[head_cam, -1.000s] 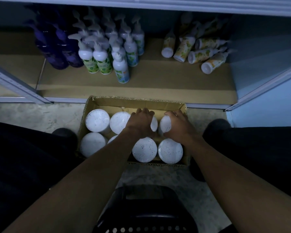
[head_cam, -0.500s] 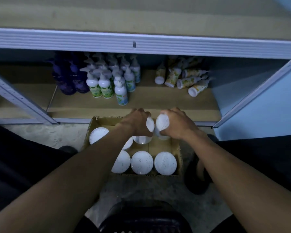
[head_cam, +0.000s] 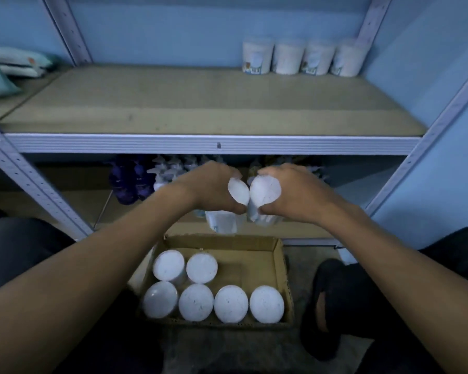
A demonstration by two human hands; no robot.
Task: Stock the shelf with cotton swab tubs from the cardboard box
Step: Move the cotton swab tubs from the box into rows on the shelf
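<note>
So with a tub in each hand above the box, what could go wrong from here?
1. The left hand and right hand each hold a tub, left tub and right tub, almost touching; a knock could loosen a grip and drop one onto the tubs in the cardboard box.
2. The shelf edge lies between them and the row of tubs at the back right; lifting too low may clip it.

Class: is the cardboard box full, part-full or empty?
Part-full. The cardboard box holds six tubs, and bare cardboard shows in its back right part.
</note>
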